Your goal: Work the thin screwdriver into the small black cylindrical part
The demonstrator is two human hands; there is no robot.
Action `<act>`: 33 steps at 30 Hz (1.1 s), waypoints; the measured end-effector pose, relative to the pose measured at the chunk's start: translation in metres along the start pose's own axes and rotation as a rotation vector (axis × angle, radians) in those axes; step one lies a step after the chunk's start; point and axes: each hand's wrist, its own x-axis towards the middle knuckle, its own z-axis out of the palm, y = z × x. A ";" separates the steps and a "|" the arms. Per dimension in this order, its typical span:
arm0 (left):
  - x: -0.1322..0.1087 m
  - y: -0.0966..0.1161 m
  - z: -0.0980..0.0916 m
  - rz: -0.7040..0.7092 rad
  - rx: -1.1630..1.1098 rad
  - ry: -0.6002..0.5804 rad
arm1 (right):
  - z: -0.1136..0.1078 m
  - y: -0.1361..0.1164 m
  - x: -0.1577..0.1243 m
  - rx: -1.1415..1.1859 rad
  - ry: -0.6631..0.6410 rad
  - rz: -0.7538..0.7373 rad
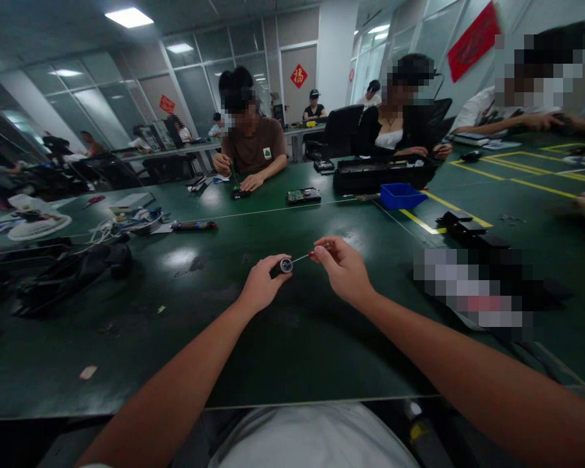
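My left hand (264,284) is closed around a small black cylindrical part (285,266) with a round, silvery ringed end facing right. In my right hand (347,270) is a thin screwdriver (303,257), its reddish handle pinched between thumb and fingers. The metal shaft slants down to the left, its tip at or close to the ringed end; whether it touches I cannot tell. Both hands are above the green tabletop (292,351), near the middle of the view.
A blue bin (402,195) stands ahead on the right, beside a long black casing (383,175). Farther ahead lies a circuit-board device (303,195). On the left are a black bag-like item (73,273) and a dark pen-shaped tool (194,225). Several co-workers sit around the table.
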 end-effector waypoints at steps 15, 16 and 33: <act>-0.001 0.001 0.000 -0.021 -0.034 0.027 | -0.003 -0.010 0.000 -0.228 0.030 -0.028; -0.001 0.000 -0.001 -0.019 -0.034 0.025 | -0.004 -0.010 0.000 -0.239 0.027 -0.009; 0.000 -0.006 0.001 -0.003 -0.022 0.028 | -0.003 -0.009 0.000 -0.400 0.030 -0.076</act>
